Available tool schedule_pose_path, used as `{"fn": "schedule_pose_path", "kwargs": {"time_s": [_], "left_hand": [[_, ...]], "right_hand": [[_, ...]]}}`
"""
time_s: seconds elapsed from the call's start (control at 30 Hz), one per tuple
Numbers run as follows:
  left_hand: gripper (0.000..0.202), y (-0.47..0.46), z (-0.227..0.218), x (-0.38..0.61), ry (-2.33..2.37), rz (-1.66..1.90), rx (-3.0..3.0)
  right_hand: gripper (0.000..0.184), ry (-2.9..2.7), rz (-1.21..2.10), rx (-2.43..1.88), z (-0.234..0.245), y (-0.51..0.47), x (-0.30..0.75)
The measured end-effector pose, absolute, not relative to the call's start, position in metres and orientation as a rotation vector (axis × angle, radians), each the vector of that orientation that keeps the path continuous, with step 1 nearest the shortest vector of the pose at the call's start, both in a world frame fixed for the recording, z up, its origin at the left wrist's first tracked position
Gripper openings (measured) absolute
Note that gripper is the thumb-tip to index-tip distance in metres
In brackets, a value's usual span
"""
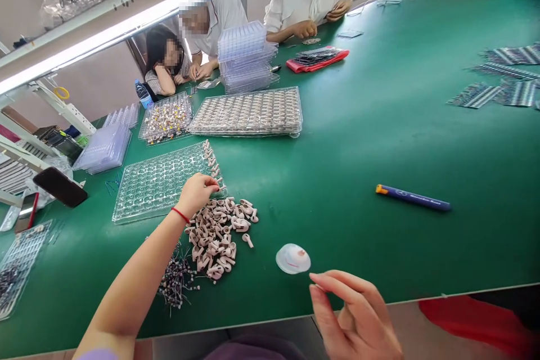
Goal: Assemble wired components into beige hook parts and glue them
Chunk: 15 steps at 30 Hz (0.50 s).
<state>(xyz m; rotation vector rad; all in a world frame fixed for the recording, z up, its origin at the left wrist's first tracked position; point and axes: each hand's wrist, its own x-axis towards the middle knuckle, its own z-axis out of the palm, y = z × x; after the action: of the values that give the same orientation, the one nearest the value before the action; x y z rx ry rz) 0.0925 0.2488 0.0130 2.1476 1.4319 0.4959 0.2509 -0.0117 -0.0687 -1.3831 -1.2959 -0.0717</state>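
Note:
My left hand [197, 192] reaches over the near right corner of a clear plastic tray [154, 183], thumb and fingers pinched on a small pale earbud shell, mostly hidden. A row of earbud shells [211, 158] fills the tray's right-hand column. Just below that hand lies a loose heap of earbud shells [215, 236], beside a tangle of thin dark wired parts [179, 278]. Close to the table's front edge, my right hand [358, 312] holds thumb and forefinger together; anything between them is too small to make out. A small whitish dish [293, 259] sits just beyond its fingertips.
A blue pen-like tool with an orange end [413, 198] lies to the right. Behind are filled trays [248, 112], stacked clear trays [244, 56] and a tray of mixed small parts [166, 118]. A phone [60, 186] stands left. Several people sit across the green table [337, 157].

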Motion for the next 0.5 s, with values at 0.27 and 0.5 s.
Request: {"fn": "schedule_pose_path", "kwargs": {"time_s": [0.27,0.5], "left_hand": [[0.012,0.251,0.01,0.093,1.529,0.439,2.299],[0.011,0.23,0.029,0.038,1.588,0.417,2.309]], "right_hand": [[0.011,-1.22,-0.006,-1.401,-0.07,-0.005,0.25],[0.01,-1.31,-0.028,-1.301,-0.069,-0.017,0.25]]}}
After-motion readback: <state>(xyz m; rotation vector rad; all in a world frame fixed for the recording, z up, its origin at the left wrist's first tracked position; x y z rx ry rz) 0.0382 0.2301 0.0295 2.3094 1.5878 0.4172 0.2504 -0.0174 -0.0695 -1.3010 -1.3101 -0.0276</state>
